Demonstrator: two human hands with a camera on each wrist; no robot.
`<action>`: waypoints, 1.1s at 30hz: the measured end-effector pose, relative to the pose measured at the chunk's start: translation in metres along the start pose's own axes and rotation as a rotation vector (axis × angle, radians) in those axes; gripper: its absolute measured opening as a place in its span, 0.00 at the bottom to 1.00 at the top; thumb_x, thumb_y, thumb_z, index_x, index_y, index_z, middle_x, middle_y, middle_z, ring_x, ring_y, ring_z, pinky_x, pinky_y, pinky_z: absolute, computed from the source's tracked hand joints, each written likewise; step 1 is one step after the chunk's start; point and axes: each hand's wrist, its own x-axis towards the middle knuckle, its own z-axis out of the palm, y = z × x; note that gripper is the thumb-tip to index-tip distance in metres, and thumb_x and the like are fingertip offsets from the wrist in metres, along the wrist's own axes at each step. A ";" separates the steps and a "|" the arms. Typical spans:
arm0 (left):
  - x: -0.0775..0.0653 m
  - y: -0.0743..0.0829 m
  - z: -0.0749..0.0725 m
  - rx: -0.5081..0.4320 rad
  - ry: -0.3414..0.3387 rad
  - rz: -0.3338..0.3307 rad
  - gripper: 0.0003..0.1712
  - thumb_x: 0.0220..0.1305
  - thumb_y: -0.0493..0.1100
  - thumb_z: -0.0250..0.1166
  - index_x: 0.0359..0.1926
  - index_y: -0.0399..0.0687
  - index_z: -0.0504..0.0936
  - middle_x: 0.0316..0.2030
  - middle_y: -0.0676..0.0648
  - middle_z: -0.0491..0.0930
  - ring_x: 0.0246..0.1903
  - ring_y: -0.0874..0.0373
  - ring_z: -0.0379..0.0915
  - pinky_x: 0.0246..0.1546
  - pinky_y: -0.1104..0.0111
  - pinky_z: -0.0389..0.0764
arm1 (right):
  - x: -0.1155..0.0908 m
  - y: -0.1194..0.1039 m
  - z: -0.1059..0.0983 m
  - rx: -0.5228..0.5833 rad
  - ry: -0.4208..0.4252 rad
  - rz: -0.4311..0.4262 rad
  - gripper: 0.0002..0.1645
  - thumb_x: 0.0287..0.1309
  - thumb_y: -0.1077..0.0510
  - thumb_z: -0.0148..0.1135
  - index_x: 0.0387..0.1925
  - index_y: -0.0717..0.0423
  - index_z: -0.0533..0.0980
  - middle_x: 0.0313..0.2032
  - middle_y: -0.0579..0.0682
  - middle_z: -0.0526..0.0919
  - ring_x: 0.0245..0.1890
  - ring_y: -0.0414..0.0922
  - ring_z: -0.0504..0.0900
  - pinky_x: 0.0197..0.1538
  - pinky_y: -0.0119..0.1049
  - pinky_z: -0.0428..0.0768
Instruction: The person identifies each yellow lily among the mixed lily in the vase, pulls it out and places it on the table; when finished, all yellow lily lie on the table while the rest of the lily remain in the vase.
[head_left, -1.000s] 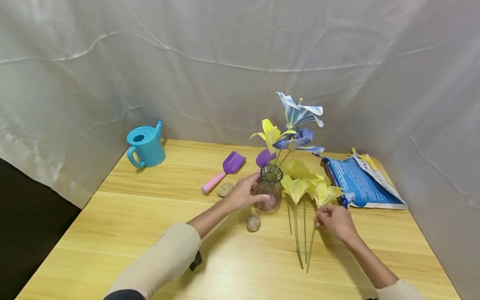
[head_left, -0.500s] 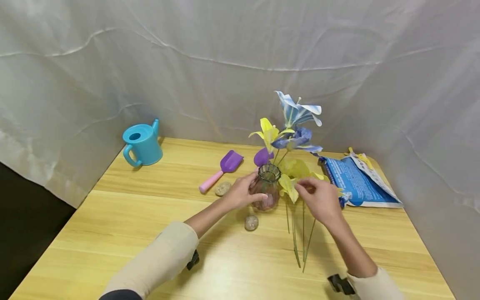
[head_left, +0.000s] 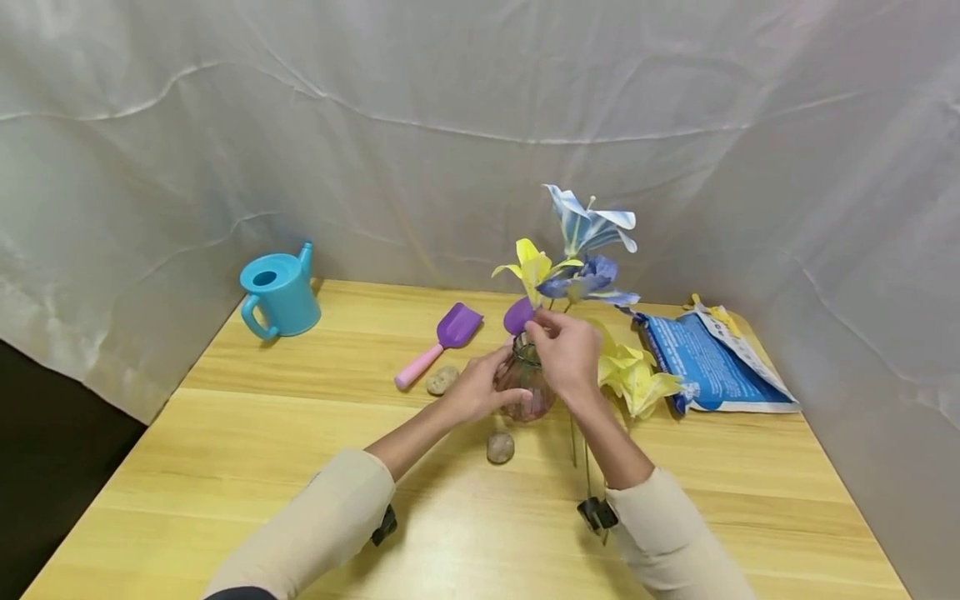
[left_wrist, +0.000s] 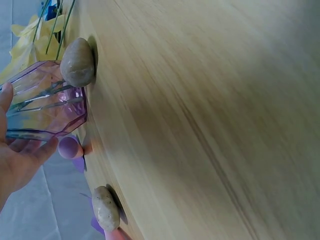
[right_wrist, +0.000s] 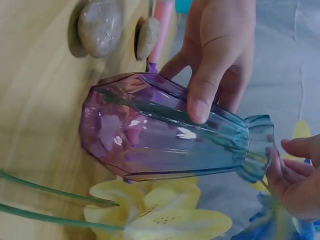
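Observation:
A pink-to-teal glass vase [head_left: 528, 400] stands on the wooden table, holding stems with yellow, pale blue [head_left: 588, 225] and violet-blue [head_left: 588, 283] artificial lilies. My left hand [head_left: 476, 390] grips the vase's side, thumb across the front; its fingers also show in the left wrist view around the glass [left_wrist: 75, 112]. My right hand [head_left: 567, 350] is at the vase's mouth, thumb and fingertips close together right at the rim [right_wrist: 257, 147], beside the stems; I cannot tell whether they pinch one. Yellow lilies [head_left: 633, 379] lie to the right of the vase, partly hidden by the right arm.
A purple scoop with a pink handle [head_left: 422, 365] and two stones [head_left: 500, 447] lie left and in front of the vase; another purple tool [head_left: 517, 317] is behind it. A blue watering can [head_left: 281, 296] stands far left. A blue-and-white bag [head_left: 716, 367] lies right.
My right hand has left the yellow lilies on the table and moved left to the vase's mouth. The left hand keeps its grip on the vase.

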 end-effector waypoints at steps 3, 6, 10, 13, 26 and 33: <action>0.000 0.000 -0.001 -0.009 -0.002 0.003 0.47 0.50 0.56 0.63 0.67 0.56 0.48 0.21 0.46 0.66 0.16 0.63 0.58 0.18 0.71 0.63 | 0.003 -0.005 0.004 -0.117 0.008 0.000 0.08 0.50 0.58 0.62 0.32 0.56 0.82 0.28 0.51 0.83 0.23 0.44 0.80 0.22 0.34 0.75; 0.000 0.000 -0.001 -0.016 -0.007 0.009 0.47 0.51 0.55 0.63 0.67 0.59 0.48 0.20 0.46 0.66 0.17 0.62 0.59 0.20 0.71 0.65 | 0.004 -0.009 0.007 -0.197 -0.008 0.022 0.07 0.51 0.58 0.61 0.32 0.55 0.82 0.27 0.50 0.83 0.24 0.45 0.80 0.22 0.34 0.74; 0.000 0.000 -0.001 -0.012 -0.011 0.028 0.45 0.50 0.56 0.63 0.66 0.58 0.50 0.21 0.46 0.67 0.18 0.62 0.61 0.21 0.71 0.66 | 0.004 -0.010 0.009 -0.215 -0.022 0.032 0.06 0.50 0.59 0.62 0.29 0.56 0.82 0.26 0.51 0.83 0.25 0.47 0.80 0.25 0.36 0.76; 0.001 0.000 -0.001 -0.011 -0.001 0.044 0.43 0.50 0.55 0.64 0.65 0.54 0.54 0.22 0.47 0.69 0.19 0.61 0.63 0.20 0.72 0.66 | 0.004 -0.007 0.010 -0.183 -0.030 0.009 0.05 0.49 0.61 0.61 0.26 0.56 0.82 0.24 0.50 0.82 0.24 0.46 0.80 0.26 0.36 0.76; -0.001 -0.003 0.000 0.027 0.019 0.078 0.46 0.51 0.55 0.64 0.66 0.59 0.49 0.20 0.49 0.67 0.17 0.64 0.61 0.17 0.73 0.63 | 0.000 -0.003 0.012 -0.075 -0.096 -0.039 0.06 0.51 0.57 0.61 0.28 0.55 0.82 0.23 0.46 0.82 0.23 0.40 0.78 0.25 0.33 0.74; -0.001 -0.003 0.001 0.062 0.025 0.071 0.46 0.50 0.57 0.63 0.66 0.54 0.50 0.20 0.46 0.69 0.19 0.63 0.61 0.21 0.72 0.65 | -0.004 -0.004 0.010 0.047 -0.083 -0.119 0.06 0.54 0.58 0.59 0.27 0.54 0.81 0.24 0.46 0.81 0.22 0.38 0.77 0.24 0.31 0.73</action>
